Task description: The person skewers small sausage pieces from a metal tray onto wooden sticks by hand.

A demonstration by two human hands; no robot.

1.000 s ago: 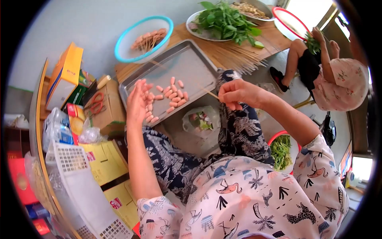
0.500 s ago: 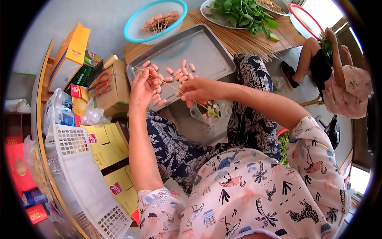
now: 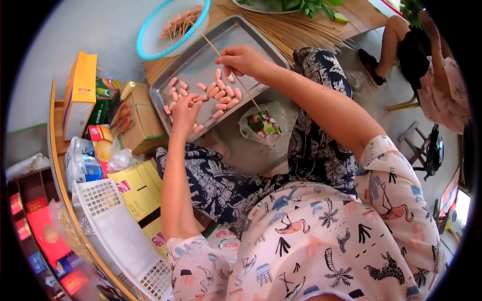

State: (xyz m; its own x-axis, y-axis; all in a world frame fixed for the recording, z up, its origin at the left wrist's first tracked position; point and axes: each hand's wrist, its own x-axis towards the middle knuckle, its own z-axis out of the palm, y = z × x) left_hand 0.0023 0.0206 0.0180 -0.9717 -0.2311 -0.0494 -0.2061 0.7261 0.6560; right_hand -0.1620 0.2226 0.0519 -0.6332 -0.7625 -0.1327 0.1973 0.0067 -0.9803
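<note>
Once the skewer (image 3: pixel 206 39) has swung clear of the left hand (image 3: pixel 185 114), the right hand (image 3: pixel 243 60) alone pinches it above the tray (image 3: pixel 232 36), leaving the left's bent fingers at a sausage (image 3: pixel 203 98) over the tray, whether pinched one cannot tell.

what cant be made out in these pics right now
- Full count of sausages: head view, left hand covers part of the tray.
- Middle of the skewer: head view, behind right hand.
- Far side of the plate: head view, top edge.
- Scraps in the plastic bag: head view, too small to identify.
</note>
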